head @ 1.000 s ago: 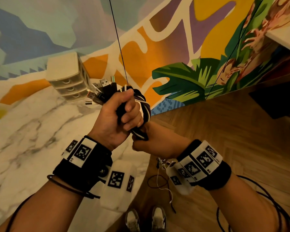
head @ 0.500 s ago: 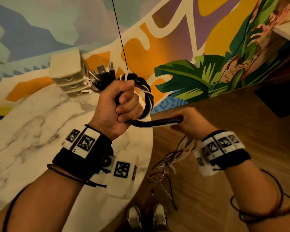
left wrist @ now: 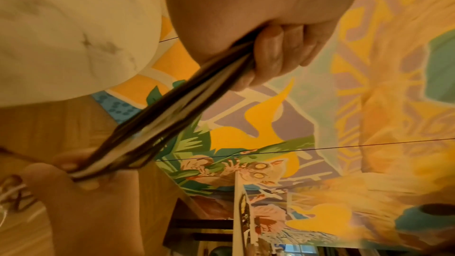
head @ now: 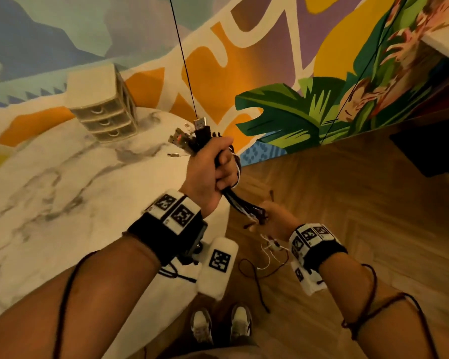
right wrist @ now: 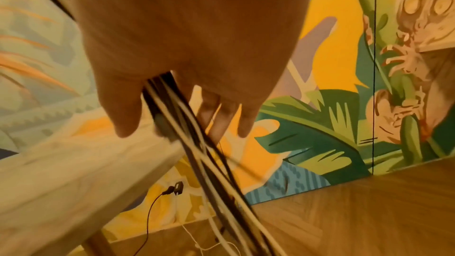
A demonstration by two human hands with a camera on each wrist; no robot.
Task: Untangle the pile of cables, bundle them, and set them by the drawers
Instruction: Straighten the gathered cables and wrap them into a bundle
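My left hand (head: 222, 172) grips a bundle of black and white cables (head: 240, 206) in a fist above the table's right edge. USB plugs (head: 201, 126) stick up out of the fist. The bundle runs down and right to my right hand (head: 267, 216), which pinches it just below. In the left wrist view the fingers (left wrist: 278, 54) curl round the cables (left wrist: 172, 116), stretched taut to the right hand (left wrist: 81, 174). In the right wrist view the cables (right wrist: 204, 163) pass between thumb and fingers (right wrist: 216, 116) and trail toward the floor. The small beige drawers (head: 103, 114) stand at the table's back.
The round marble table (head: 49, 190) lies to the left, with a small metal piece (head: 175, 155) on it near the plugs. Thin loose cable ends (head: 270, 255) dangle over the wooden floor above my shoes (head: 221, 325). A black cord (head: 184, 60) runs up the mural wall.
My right hand came back from out at the right to just below the left fist, still holding the cable tails. The left hand shifted right and away from the drawers.
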